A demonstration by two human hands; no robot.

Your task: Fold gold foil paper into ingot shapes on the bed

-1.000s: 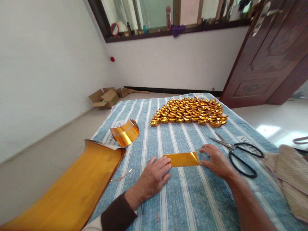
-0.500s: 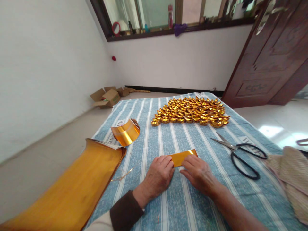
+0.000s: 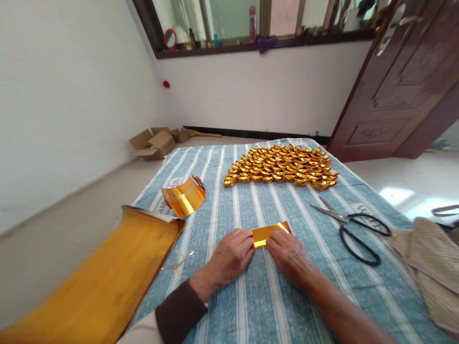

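Observation:
A small strip of shiny gold foil paper lies on the striped cloth between my hands. My left hand has its fingers closed on the strip's left end. My right hand grips the near edge toward the right, fingertips pressed on the foil. The strip looks folded flat; its underside is hidden. Beyond it sits a heap of folded gold paper ingots. A curved stack of gold foil strips lies to the left of my hands. Black-handled scissors rest partly spread to the right.
Large gold sheets hang over the table's left side. Thin foil scraps lie near my left forearm. A beige cloth is at the right edge. Cardboard boxes stand on the floor beyond, and a wooden door at right.
My right hand has shifted slightly left along the strip, closer to my left hand. The whole view has moved a little; the other things stay in place.

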